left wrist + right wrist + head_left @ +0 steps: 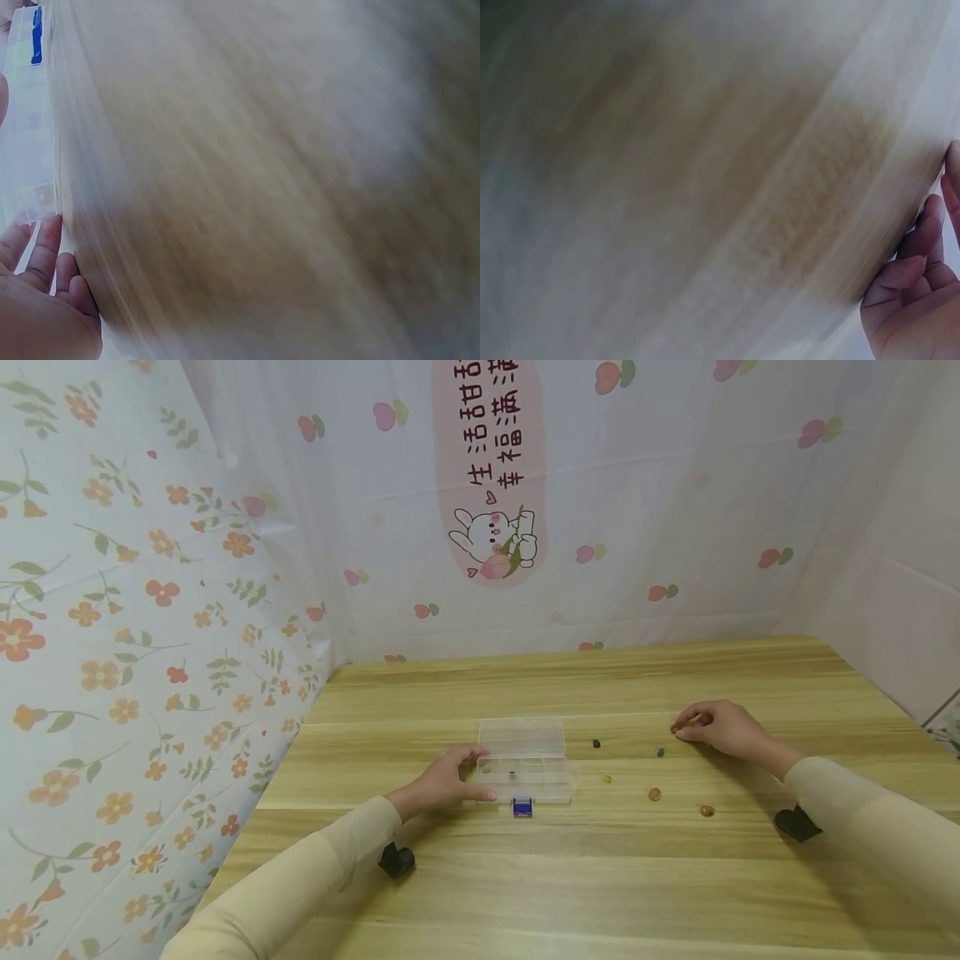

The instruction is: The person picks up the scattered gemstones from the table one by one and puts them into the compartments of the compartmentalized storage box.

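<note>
A clear plastic compartment box [543, 789] lies on the table with its lid [521, 737] folded back and a blue latch [522, 807] at the front. My left hand [447, 781] grips its left end, thumb at the front and fingers toward the hinge side. In the left wrist view, fingertips touch the end of the box [26, 150]. One small dark piece [512, 774] sits inside. To the right, my right hand [720, 728] pinches a small reddish-brown stone [676, 727] close over the table. The right wrist view shows curled fingers [907, 277]; the stone is hidden there.
Between box and right hand lie a dark green stone [597, 743], a smaller green stone [661, 752] and a yellow stone [608, 779]. Nearer are a round brown stone [655, 794] and another brown stone [707, 811]. Patterned curtains [360, 527] hang behind the wooden table [525, 893].
</note>
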The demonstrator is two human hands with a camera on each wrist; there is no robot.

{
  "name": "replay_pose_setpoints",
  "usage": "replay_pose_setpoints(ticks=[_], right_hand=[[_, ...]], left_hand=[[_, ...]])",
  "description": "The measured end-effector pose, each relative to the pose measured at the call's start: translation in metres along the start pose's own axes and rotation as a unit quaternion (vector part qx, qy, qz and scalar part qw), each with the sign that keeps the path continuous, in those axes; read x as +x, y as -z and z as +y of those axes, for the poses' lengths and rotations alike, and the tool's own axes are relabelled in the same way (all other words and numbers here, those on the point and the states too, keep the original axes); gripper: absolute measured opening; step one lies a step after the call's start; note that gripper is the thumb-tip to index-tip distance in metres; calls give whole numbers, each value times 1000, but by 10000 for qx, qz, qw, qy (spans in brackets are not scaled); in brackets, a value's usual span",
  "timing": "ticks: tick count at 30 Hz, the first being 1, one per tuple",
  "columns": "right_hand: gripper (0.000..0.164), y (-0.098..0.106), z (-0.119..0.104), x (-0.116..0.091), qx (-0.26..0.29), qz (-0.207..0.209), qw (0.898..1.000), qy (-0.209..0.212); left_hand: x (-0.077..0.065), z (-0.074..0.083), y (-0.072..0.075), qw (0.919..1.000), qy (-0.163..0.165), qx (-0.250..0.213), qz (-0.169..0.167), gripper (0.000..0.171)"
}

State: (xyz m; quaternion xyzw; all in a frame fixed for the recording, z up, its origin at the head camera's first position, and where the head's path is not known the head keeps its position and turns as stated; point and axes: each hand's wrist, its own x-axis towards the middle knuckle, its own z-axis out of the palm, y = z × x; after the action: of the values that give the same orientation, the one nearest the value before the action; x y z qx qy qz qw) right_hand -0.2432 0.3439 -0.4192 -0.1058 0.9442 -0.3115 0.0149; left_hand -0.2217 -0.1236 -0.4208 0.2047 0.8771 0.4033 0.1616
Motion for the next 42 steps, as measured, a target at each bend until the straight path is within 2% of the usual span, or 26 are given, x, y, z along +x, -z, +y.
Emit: replay_pose_setpoints(ticks=[11, 21, 42], right_hand=[[26, -2, 1, 4, -50, -71, 10000, -18], [21, -2, -2, 4, -170, -34, 9998, 81], [21, -2, -1, 3, -52, -13, 9999, 87]], left_hand=[[0, -1, 0, 10000, 5, 64, -28, 72], [-1, 0, -1, 10000, 83, 48, -8, 72], [-1, 2, 0, 10000, -25, -6, 1, 70]])
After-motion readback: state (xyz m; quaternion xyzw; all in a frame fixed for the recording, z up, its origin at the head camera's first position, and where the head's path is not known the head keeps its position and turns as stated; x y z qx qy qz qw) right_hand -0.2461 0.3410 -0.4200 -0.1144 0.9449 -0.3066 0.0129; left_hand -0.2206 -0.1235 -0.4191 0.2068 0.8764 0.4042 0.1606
